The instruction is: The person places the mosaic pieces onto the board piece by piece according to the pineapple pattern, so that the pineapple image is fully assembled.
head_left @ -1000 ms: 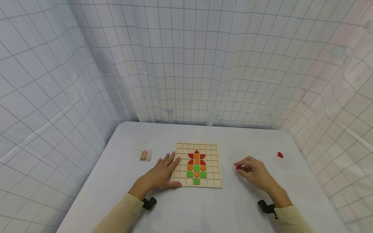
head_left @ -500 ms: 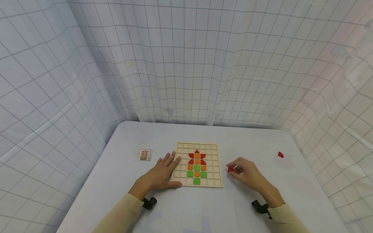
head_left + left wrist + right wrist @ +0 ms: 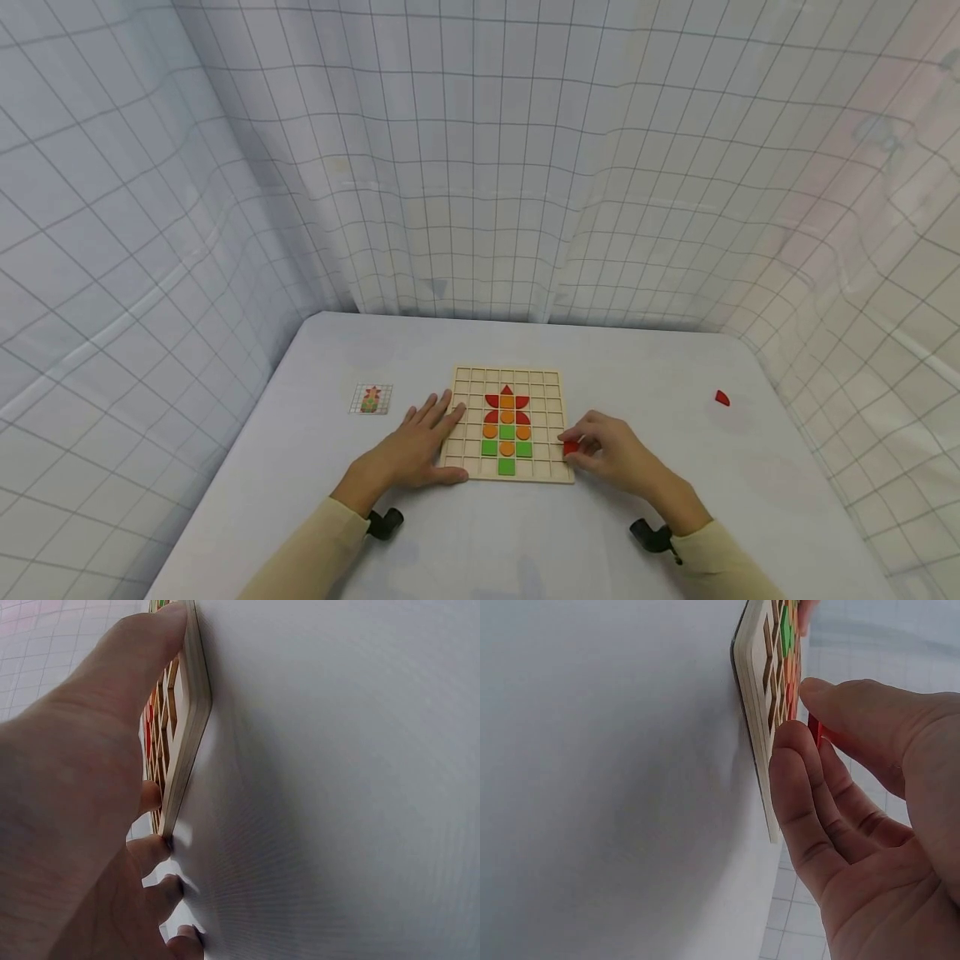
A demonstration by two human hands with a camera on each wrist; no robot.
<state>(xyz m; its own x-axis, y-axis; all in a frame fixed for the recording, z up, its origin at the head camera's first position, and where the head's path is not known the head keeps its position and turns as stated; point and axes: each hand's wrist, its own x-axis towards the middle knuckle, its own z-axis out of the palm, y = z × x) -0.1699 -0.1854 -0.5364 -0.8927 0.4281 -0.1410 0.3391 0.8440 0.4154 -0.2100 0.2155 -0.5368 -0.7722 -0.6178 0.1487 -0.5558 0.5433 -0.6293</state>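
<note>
My left hand (image 3: 412, 450) lies spread flat over the left side of a wooden grid board (image 3: 543, 383), its thumb on the near edge. In the left wrist view the fingertips reach the table beside the board. Red, orange and green tiles fill the middle cells, among them a green square tile (image 3: 507, 467) and a red triangle tile (image 3: 507, 390). At the board's right edge my right hand (image 3: 615, 454) pinches a red tile (image 3: 571, 448) between thumb and fingers. Seen from the right wrist, this red tile (image 3: 815, 729) shows edge-on, partly hidden by the fingers.
A small pattern card (image 3: 371, 399) with a printed coloured figure on a grid lies left of the board. Far to the right on the white table (image 3: 645, 358) lies a red quarter-round tile (image 3: 722, 398). Gridded white curtains (image 3: 480, 167) enclose the back and sides.
My right hand has moved left with the red tile, from the bare table to the board's right edge. The left hand has stayed in place on the board.
</note>
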